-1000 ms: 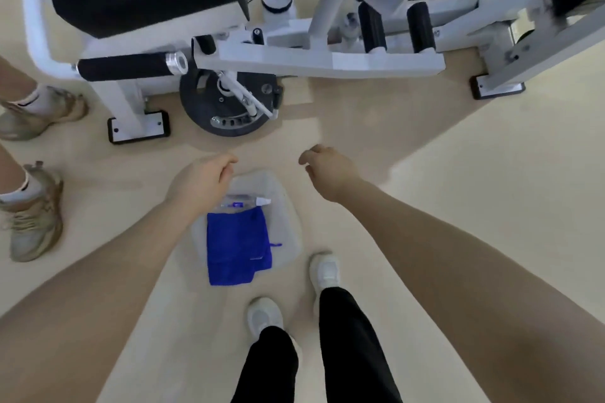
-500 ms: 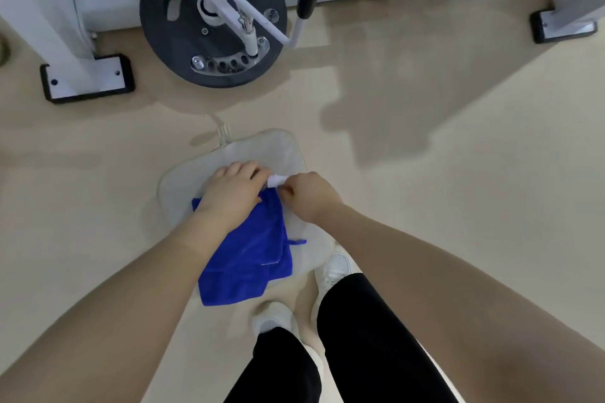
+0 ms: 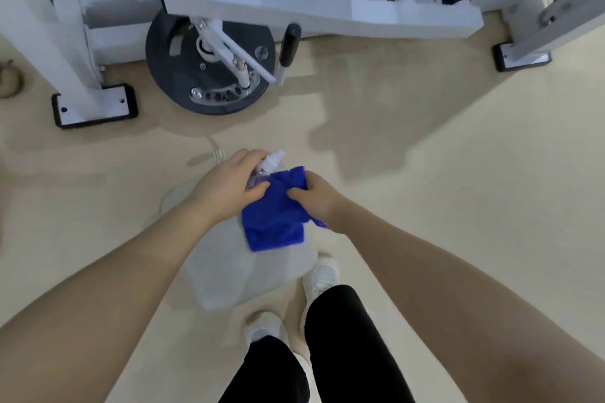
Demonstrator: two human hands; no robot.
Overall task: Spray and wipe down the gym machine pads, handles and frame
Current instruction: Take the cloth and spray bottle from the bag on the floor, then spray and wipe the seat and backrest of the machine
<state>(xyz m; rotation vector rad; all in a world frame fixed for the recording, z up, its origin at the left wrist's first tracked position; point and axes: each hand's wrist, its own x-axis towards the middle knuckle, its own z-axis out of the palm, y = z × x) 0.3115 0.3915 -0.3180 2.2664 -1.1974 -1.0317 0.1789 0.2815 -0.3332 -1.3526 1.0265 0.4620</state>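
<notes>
One view only, taken from a head-worn wide-angle camera. It is aimed steeply down and slightly forward, from standing height above the floor [image 3: 458,173]. Both forearms are seen entering from the bottom corners, with the left hand [image 3: 226,186] and right hand [image 3: 317,199] near frame centre. The person's own legs and shoes are caught at the bottom edge. The gym machine frame [image 3: 320,6] is cropped along the top edge; lines bend toward the edges.
</notes>
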